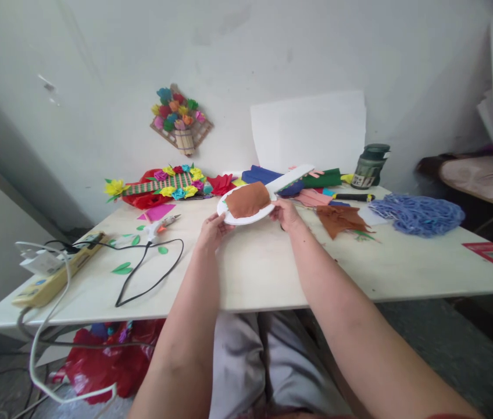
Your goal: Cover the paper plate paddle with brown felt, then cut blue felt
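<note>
Both my hands hold up a white guitar-shaped cutout (pixel 288 177) above the table (pixel 255 267). A brown felt piece (pixel 247 199) lies on its round body. My left hand (pixel 212 230) grips the lower left edge of the body. At the right side, where the body meets the long white neck, my right hand (pixel 287 214) pinches it. The neck points up and to the right, over the coloured felt rolls.
A glue gun (pixel 159 226) with a black cord, a power strip (pixel 54 276) and green paper leaves (pixel 122 268) lie at left. Paper flowers (pixel 172 183), felt rolls (pixel 311 180), brown scraps (pixel 340 220), blue yarn (pixel 416 212) and a dark jar (pixel 369 166) sit at the back and right.
</note>
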`<state>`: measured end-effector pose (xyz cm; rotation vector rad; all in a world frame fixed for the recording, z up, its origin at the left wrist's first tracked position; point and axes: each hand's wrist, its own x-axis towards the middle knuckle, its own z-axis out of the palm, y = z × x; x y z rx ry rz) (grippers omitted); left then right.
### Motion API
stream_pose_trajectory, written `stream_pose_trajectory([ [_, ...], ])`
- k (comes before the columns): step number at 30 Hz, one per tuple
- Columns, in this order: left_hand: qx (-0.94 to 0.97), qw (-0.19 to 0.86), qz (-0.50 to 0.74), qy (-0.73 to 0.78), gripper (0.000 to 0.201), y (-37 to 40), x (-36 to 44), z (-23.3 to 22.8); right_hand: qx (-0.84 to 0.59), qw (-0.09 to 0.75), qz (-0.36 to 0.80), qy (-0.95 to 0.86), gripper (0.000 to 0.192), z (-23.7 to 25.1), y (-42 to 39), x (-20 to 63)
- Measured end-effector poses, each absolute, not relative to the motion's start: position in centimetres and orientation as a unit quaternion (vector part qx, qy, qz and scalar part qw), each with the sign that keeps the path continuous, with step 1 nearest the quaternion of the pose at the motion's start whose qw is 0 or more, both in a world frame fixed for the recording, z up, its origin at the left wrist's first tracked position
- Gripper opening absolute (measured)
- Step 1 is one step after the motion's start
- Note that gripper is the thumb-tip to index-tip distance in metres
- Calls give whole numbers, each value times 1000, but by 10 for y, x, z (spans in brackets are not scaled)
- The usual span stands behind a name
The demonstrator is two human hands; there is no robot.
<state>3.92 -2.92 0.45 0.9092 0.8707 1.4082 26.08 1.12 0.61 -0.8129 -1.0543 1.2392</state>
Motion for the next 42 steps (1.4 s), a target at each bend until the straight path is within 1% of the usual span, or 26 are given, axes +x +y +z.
stream_pose_trajectory([
  [2,382,582,618,365,20,-28,39,4,-398,617,513,-445,26,9,12,261],
  [3,372,575,634,359,18,-27,39,4,-439,618,482,-440,31,11,12,262],
  [5,346,558,670,347,16,-26,39,4,-560,597,369,-440,35,15,9,265],
  [6,331,550,686,343,17,-25,39,4,-627,568,292,-446,32,17,7,266],
  [8,309,535,712,335,18,-24,39,4,-735,471,141,-468,27,19,3,269],
  [9,302,529,721,330,18,-23,39,4,-768,416,86,-479,31,19,1,271],
  [11,295,522,732,323,17,-23,39,5,-805,325,32,-495,42,17,-3,272],
  [12,293,521,735,320,17,-23,40,5,-815,291,29,-501,46,16,-4,272],
  [14,289,520,738,320,17,-23,40,6,-821,244,43,-514,46,13,-6,272],
  [17,277,518,741,326,16,-24,41,7,-814,211,48,-539,41,10,-6,274],
  [22,251,513,752,330,12,-25,40,8,-827,196,21,-527,37,5,0,288],
  [25,243,515,754,329,10,-26,40,9,-837,202,19,-509,38,2,3,298],
  [28,233,517,756,327,10,-26,41,10,-820,225,-12,-527,35,4,2,298],
  [31,226,518,759,321,12,-26,41,10,-741,266,-61,-613,35,10,-3,275],
  [35,232,524,762,300,10,-25,41,9,-617,239,-57,-747,43,9,-19,209],
  [37,236,524,765,292,9,-25,41,9,-546,209,-45,-810,50,2,-32,173],
  [38,236,521,768,289,10,-25,41,9,-490,179,-33,-853,54,-2,-40,158],
  [42,224,510,778,291,15,-26,40,9,-397,63,52,-914,54,-13,-59,128],
])
